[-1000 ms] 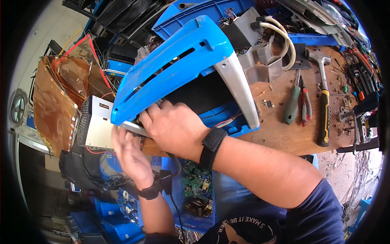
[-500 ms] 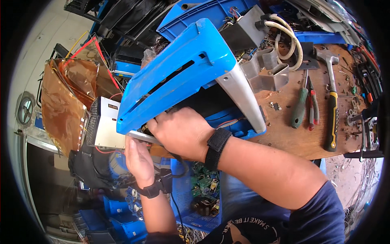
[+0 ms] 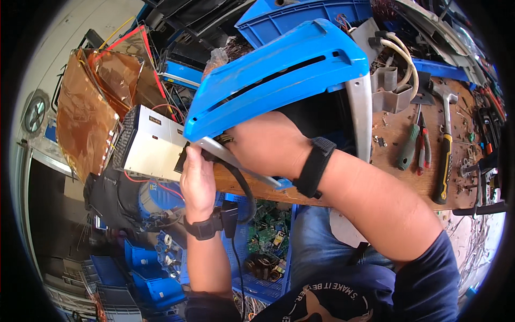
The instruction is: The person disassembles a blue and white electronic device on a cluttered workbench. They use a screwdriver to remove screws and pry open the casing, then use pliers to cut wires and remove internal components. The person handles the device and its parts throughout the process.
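Observation:
A bright blue plastic casing [image 3: 279, 80] with long slots and silver metal side rails [image 3: 360, 115] stands tilted on the wooden bench. My right hand [image 3: 265, 142] reaches in under its top, and its fingers are hidden inside. At the casing's near left corner, my left hand [image 3: 197, 180] points upward against the lower rail and a dark part there; its grip is partly hidden. Right beside that hand sits a cream-white box [image 3: 153, 142] with a black mesh end. A thick black cable [image 3: 244, 188] curves down from the casing past my left wrist.
On the bench's right lie a green-handled screwdriver [image 3: 409, 147], red-handled pliers [image 3: 424, 150] and a hammer [image 3: 446, 139]. Bent metal pieces [image 3: 389, 94] and a white cable [image 3: 413, 64] lie behind. Below, a blue crate [image 3: 268, 287] holds circuit boards. Amber sheets [image 3: 80, 118] stand left.
In the view, the casing, the bench things and my right hand have shifted right. The casing looks less steeply tilted. More of the white box shows beside my left hand.

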